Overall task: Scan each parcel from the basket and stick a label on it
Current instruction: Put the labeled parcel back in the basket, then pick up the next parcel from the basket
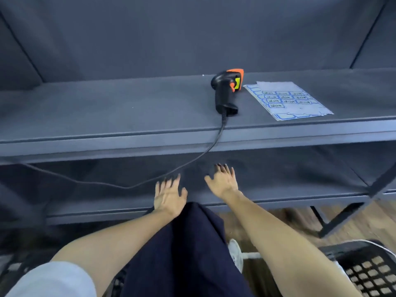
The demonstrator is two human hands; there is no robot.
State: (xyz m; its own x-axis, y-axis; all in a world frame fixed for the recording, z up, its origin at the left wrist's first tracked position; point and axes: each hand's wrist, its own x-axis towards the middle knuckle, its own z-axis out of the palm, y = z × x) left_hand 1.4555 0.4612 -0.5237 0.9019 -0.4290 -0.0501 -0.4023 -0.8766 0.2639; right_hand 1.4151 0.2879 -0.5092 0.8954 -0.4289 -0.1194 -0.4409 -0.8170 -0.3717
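No parcel is visible. The basket, a dark lattice one, sits on the floor at the frame's 4 o'clock corner, and its contents cannot be made out. The scanner, black and orange, lies on the upper shelf at about 1 o'clock from the hands, with the label sheet just beside it at its 3 o'clock. The cable droops off the shelf edge and sags across at 10 o'clock from the left hand. Both hands are empty: the left grip is released, fingers spread, and the right hand likewise, palms down before the lower shelf. Likely hazards: a hand or parcel rising past the slack cable could snag it and drag the scanner off the edge; the partly peeled sheet could be brushed off.
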